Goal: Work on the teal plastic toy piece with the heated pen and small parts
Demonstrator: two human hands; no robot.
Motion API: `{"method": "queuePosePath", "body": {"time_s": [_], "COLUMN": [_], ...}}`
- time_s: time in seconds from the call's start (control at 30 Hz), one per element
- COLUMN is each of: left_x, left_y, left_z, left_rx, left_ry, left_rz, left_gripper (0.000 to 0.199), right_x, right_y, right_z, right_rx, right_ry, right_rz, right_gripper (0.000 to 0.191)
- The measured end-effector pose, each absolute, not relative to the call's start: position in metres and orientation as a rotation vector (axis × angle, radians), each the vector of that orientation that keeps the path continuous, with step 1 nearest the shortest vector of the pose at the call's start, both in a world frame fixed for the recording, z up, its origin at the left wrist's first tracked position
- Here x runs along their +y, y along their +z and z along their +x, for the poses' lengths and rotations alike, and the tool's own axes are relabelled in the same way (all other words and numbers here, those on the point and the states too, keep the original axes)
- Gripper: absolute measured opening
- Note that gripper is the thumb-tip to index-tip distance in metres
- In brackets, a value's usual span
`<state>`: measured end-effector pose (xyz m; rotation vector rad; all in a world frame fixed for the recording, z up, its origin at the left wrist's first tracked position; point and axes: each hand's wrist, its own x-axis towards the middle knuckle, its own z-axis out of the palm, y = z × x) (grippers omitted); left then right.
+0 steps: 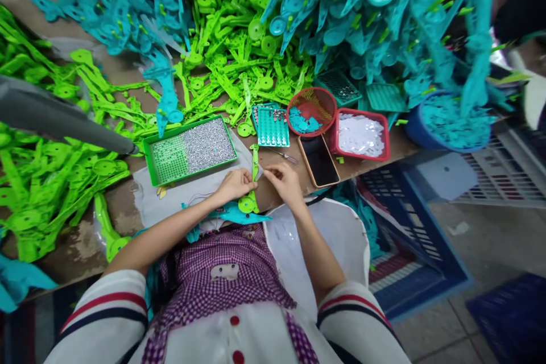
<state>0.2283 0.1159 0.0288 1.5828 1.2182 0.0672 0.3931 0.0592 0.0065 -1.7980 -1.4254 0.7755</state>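
One slender lime green part [255, 166], with a round disc at its near end, is held close to the front edge of the bench [81, 244], around the middle of that edge. It is pinched by the grip of the left hand [236, 183], with the disc nearest the body. Just to the right, the right hand [285, 182] is held close to the part, the grip pressed together at thumb and forefinger; whether anything small is pinched there cannot be told.

A teal part [234, 214] is seen below the hands, near the lap. Beyond the left hand, a green tray [149, 165] filled with small silvery pieces [209, 145] is set partly over a grey cloth [147, 205]. Beyond the hands, teal trays [273, 135] are placed beside a round red basket [322, 103] in which teal pieces are held. A rectangular red basket [386, 139] of white pieces is set just to its right. A phone [319, 162] is laid near the front edge, with a thin tool [285, 155] to its left. At the right end, a blue bucket [420, 135] is filled with teal pieces. Lime green parts [226, 40] are heaped across the back and left, and teal parts [362, 5] are piled high at the back right.
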Motion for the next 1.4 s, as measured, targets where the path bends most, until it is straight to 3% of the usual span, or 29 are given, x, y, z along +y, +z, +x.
{"method": "queuePosePath", "body": {"time_s": [0.3, 0.5, 0.67, 0.8, 1.0, 1.4], "left_x": [0.116, 0.115, 0.110, 0.110, 0.113, 0.113], "left_y": [0.025, 0.025, 0.028, 0.028, 0.026, 0.023], "left_z": [0.225, 0.224, 0.222, 0.220, 0.222, 0.221], "left_rx": [1.167, 1.166, 1.120, 1.075, 1.060, 1.056], "left_ry": [0.053, 0.062, 0.166, 0.164, 0.136, 0.138], "left_rz": [1.566, 1.605, 1.681, 1.779, 1.783, 1.767], "left_gripper": [0.017, 0.016, 0.037, 0.028, 0.023, 0.028], "right_x": [0.059, 0.055, 0.063, 0.079, 0.099, 0.045], "right_y": [0.005, 0.002, 0.013, 0.023, 0.018, -0.015], "right_z": [0.367, 0.363, 0.362, 0.373, 0.392, 0.382], "right_rx": [-1.354, -1.413, -1.406, -1.396, -1.474, -1.604], "right_ry": [0.773, 0.655, 0.690, 0.824, 0.983, 0.574], "right_rz": [-2.043, -2.026, -2.172, -2.219, -2.063, -1.677], "right_gripper": [0.013, 0.019, 0.011, 0.008, 0.008, 0.025]}}
